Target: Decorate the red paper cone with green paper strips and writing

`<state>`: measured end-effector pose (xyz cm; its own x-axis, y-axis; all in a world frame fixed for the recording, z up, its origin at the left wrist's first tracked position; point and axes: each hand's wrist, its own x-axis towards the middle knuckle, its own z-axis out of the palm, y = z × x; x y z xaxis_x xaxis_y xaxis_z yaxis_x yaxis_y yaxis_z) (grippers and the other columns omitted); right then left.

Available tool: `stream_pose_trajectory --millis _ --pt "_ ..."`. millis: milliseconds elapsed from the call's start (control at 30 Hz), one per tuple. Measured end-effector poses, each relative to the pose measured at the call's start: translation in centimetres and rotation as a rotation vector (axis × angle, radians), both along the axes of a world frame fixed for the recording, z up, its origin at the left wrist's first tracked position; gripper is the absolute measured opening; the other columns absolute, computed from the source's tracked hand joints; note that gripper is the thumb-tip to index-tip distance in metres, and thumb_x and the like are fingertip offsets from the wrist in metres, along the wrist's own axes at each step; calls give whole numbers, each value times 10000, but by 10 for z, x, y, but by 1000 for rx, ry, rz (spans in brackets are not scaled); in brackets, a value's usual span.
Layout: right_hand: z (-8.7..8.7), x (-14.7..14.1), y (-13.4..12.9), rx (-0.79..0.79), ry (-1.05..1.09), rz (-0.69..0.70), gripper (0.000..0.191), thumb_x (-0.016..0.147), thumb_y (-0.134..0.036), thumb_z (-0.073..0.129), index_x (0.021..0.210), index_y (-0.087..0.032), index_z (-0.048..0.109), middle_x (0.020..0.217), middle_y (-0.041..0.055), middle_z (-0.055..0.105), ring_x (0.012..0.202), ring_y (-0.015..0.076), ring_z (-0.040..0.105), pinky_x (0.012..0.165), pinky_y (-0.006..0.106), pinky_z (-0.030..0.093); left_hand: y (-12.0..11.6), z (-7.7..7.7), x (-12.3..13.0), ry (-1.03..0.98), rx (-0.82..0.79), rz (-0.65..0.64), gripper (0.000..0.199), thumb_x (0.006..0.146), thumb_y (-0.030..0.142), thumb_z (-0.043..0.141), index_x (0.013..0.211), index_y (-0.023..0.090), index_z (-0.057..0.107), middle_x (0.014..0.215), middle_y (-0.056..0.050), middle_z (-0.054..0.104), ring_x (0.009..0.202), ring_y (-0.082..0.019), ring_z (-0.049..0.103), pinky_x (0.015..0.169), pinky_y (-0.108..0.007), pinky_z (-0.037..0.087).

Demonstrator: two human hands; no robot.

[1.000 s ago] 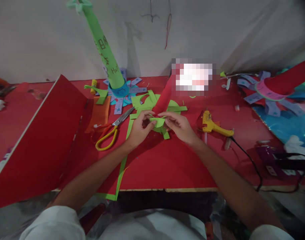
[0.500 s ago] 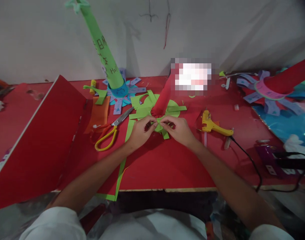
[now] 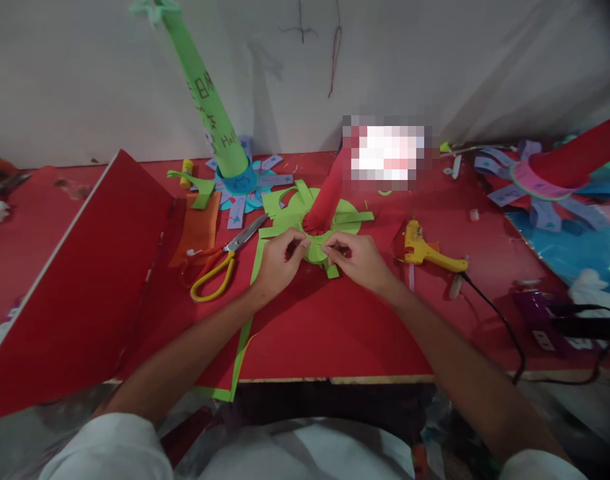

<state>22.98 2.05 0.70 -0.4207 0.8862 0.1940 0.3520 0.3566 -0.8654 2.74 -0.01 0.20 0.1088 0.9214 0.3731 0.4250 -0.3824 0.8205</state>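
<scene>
A red paper cone (image 3: 327, 197) stands on a green paper base (image 3: 347, 220) with strips spreading out from it. At the near side of the cone, my left hand (image 3: 282, 263) pinches the left edge of a small green paper piece (image 3: 316, 249). Opposite it, my right hand (image 3: 357, 260) has thumb and finger closed at the right edge of the same piece. Scissors with yellow and red handles (image 3: 219, 270) lie to the left of my left hand. A yellow glue gun (image 3: 427, 252) rests on the table to the right.
A tall green paper tube (image 3: 209, 100) stands on a blue base at the back left. A red board (image 3: 85, 273) leans at the left. Another red cone (image 3: 579, 157) and a purple box (image 3: 539, 323) are at the right.
My hands have moved slightly apart, showing more of the green piece between the fingertips. The other objects look unchanged.
</scene>
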Motion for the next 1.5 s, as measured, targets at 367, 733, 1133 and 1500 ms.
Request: stream_pose_trajectory --millis 367,733,1133,1500 --pt "2 -3 -3 -61 38 48 282 973 -445 571 807 -220 605 633 -14 600 583 143 539 601 282 412 4 -2 -1 -22 14 -34 277 1009 424 570 845 202 548 793 5 541 717 -130 513 660 -269 411" --pt "-4 -1 0 -69 94 8 245 978 -457 593 878 -235 621 557 -48 539 504 137 520 561 298 404 6 -5 0 36 -49 -88 377 958 412 612 716 209 407 646 58 384 608 -110 391 599 -266 320" --pt "1 1 2 -22 301 -101 313 963 -534 632 946 -226 689 923 39 704 698 141 627 612 270 557 4 -7 -2 -146 -137 -252 231 1031 372 492 1069 198 640 995 -50 671 900 -151 651 827 -269 520" --pt "-6 0 -1 61 120 -34 211 991 -360 589 1154 -241 651 860 17 646 687 148 643 648 278 516 6 -9 2 -172 -212 -198 394 894 307 689 1261 221 576 920 12 572 791 -104 585 697 -200 494"
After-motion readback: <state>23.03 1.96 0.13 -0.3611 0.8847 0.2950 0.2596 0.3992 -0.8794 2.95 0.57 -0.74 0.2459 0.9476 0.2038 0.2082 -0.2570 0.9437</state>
